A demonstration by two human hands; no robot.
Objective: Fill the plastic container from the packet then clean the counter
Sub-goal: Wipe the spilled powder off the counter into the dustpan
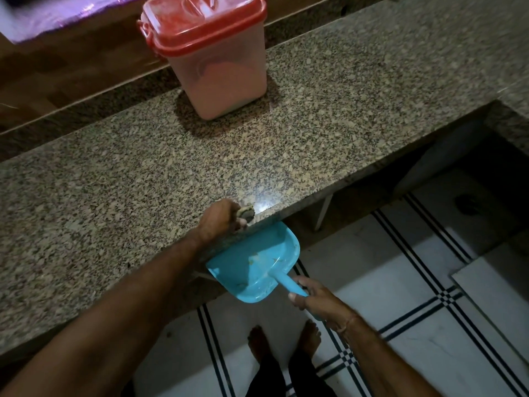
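1. The translucent square plastic container with the red snap-on lid (226, 73) is seen standing closed, well back on the speckled granite bench (143, 181). Pinkish contents show through its wall. Filling is judged done, and no packet is in view.
2. At the bench's front edge, a small dark wad (246, 213) is pinched in the curled fingers of the left hand (219, 222). Whether it is a cloth or a scrubber cannot be told.
3. Just under that edge, the light-blue plastic dustpan (252, 265) is held out by its handle, round which the right hand (320, 303) is wrapped. A few scraps are lying in the tray.
4. For a clean sweep, the pan's lip should be pressed tight under the edge, so nothing is dropped onto the white tiled floor (400, 282).
5. Short strokes should be drawn toward the pan, with the pan shifted along beneath each one.
6. The pan is best tilted back, so the gathered scraps are not spilled.
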